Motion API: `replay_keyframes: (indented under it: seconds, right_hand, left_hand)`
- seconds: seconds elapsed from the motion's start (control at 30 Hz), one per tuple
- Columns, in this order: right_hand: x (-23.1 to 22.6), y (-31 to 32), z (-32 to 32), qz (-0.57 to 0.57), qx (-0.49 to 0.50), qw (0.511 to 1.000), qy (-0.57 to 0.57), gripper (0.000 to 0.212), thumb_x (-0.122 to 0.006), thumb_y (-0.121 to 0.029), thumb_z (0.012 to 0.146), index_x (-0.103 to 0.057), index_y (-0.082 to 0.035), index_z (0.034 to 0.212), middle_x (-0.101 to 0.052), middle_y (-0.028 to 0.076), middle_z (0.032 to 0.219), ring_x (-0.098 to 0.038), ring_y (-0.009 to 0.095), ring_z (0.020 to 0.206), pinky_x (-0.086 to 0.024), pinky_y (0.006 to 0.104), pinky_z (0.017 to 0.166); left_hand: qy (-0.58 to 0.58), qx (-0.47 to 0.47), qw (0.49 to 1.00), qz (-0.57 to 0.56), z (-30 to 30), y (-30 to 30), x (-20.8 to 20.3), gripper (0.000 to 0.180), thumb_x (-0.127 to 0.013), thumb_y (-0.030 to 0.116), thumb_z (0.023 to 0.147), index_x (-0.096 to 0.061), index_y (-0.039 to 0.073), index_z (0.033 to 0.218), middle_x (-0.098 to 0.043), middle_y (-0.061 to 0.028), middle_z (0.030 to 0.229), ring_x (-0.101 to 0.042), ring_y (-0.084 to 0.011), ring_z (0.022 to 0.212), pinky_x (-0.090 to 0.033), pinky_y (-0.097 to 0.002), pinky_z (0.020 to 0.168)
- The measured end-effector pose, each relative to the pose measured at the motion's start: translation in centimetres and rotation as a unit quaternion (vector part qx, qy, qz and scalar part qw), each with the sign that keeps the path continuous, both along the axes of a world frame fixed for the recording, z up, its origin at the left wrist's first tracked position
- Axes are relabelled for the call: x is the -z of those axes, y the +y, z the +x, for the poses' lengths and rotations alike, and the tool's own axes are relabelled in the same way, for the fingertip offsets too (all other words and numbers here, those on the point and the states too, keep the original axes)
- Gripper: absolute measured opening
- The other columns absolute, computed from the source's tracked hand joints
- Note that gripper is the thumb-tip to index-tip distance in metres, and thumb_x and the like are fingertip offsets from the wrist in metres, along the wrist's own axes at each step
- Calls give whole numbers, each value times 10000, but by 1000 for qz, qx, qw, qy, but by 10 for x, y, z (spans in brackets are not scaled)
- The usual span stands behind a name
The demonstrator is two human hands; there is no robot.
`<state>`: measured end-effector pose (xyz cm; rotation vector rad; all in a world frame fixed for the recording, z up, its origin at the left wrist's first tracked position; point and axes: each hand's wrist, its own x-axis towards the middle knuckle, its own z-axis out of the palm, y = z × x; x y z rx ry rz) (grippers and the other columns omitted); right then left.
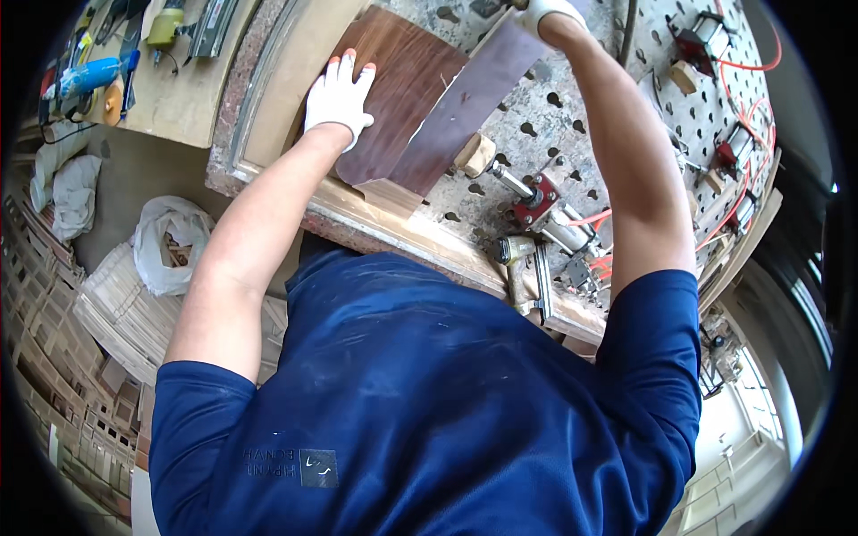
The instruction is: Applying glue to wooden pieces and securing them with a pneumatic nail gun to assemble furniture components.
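My left hand [340, 96], in a white glove with bare fingertips, lies flat with fingers spread on a dark brown wood-grain panel [402, 67]. Along the panel's right side runs a purplish-grey board [474, 94], with a pale ragged line where the two meet. My right hand [547, 16], gloved too, is closed at the top edge of the view, by the far end of that board. A small dark end shows beside its fingers; the rest is cut off. Against the near part of the board sits a wooden block [475, 154] on the rod of an air clamp [545, 210].
The metal bench top [527, 112] is full of holes. More air clamps [702, 40] with red hoses stand to the right. A nail gun [516, 259] lies at the near edge. On the left are a tool table [179, 98] and a white bag [170, 241].
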<state>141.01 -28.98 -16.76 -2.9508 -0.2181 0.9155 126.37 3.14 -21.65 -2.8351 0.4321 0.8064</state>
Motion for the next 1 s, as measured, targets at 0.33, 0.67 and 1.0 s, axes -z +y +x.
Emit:
replay_keyframes:
  seconds: [0.33,0.67,1.0]
  right_hand:
    - [49,-9,18,17,-35,999,37,281,-654,-203,866,-647,-56,1106,-747,169,1031,-703,381,942,-558,466,864]
    - [47,14,5,35,-39,998,29,279,-655,-209,867,-648,-58,1102,-747,167,1030,-703,382,944,-557,467,864]
    - [39,16,0,43,-40,998,16,277,-656,-215,869,-650,-59,1098,-748,165,1030,-703,384,946,-557,468,864]
  left_hand:
    - [-14,-10,1000,-13,-4,8,2,851,-742,407,908,-306,248,1621,-169,-116,1715,-214,-303,1567,-300,-415,1203]
    - [-14,-5,1000,-7,-7,11,4,832,-723,422,922,-307,252,1622,-170,-103,1717,-200,-294,1574,-280,-415,1219]
    - [0,1,1000,1,-5,6,2,825,-704,441,934,-295,260,1627,-159,-100,1720,-176,-287,1583,-259,-416,1235]
